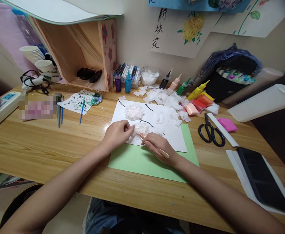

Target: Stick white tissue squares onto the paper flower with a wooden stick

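Observation:
A white sheet (176, 139) with short black painted strokes lies on a green sheet (142, 165). A round, ruffled pale pink paper flower (134, 112) sits on its upper left. Below it is a second, smaller pale cluster (141, 128). My left hand (118, 134) rests at the left edge of this cluster, thumb and index finger pinched together; anything between them is too small to make out. My right hand (160, 148) is closed round a thin light-coloured stick (163, 152), whose tip reaches the bottom of the cluster.
White paper pieces (165, 99) spread behind the sheet, near paint bottles (182, 87). Black scissors (211, 131), a white strip (222, 130) and a black tray (263, 178) lie right. Brushes (82, 111) and a paint-marked paper (74, 101) lie left, before an open box (76, 48).

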Demonstrator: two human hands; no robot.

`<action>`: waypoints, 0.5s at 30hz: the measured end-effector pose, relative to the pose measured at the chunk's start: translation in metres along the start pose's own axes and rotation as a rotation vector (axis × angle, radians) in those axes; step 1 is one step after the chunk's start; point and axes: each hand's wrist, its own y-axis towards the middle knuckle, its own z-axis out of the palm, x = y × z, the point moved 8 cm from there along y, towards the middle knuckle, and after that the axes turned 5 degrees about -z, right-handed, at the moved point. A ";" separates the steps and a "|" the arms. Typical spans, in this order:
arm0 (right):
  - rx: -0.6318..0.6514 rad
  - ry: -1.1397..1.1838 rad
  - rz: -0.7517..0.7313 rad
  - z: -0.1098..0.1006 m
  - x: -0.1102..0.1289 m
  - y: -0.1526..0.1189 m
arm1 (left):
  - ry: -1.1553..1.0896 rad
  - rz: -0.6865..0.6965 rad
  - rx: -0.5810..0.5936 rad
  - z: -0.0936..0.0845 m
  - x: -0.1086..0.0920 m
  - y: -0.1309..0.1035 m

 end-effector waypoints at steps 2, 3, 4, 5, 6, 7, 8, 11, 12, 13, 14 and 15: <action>-0.004 0.009 0.019 0.000 -0.002 0.000 | 0.014 -0.035 -0.037 -0.002 0.006 0.004; -0.006 0.017 0.034 0.000 -0.003 0.001 | 0.028 -0.043 -0.041 -0.001 0.008 0.006; -0.009 0.031 0.053 -0.001 -0.004 0.001 | 0.049 -0.042 -0.039 0.000 0.009 0.007; -0.014 0.055 0.079 -0.001 -0.006 0.002 | 0.075 -0.032 -0.033 0.001 0.009 0.008; -0.021 0.091 0.114 -0.002 -0.008 0.003 | 0.104 -0.022 -0.025 0.002 0.008 0.008; -0.028 0.137 0.158 -0.003 -0.011 0.005 | 0.132 -0.013 -0.018 0.003 0.007 0.008; -0.037 0.189 0.210 -0.004 -0.014 0.007 | 0.156 -0.009 -0.009 0.003 0.006 0.007; -0.103 0.367 0.366 -0.005 -0.025 0.017 | 0.213 -0.015 0.009 0.005 0.004 0.006; -0.135 0.422 0.417 -0.005 -0.029 0.021 | 0.227 -0.015 0.012 0.005 0.004 0.005; -0.165 0.471 0.469 -0.004 -0.034 0.025 | 0.239 -0.014 0.014 0.005 0.004 0.005; -0.188 0.509 0.519 -0.003 -0.039 0.029 | 0.249 -0.010 0.014 0.005 0.004 0.005; -0.203 0.534 0.561 -0.002 -0.043 0.033 | 0.257 -0.006 0.013 0.006 0.004 0.005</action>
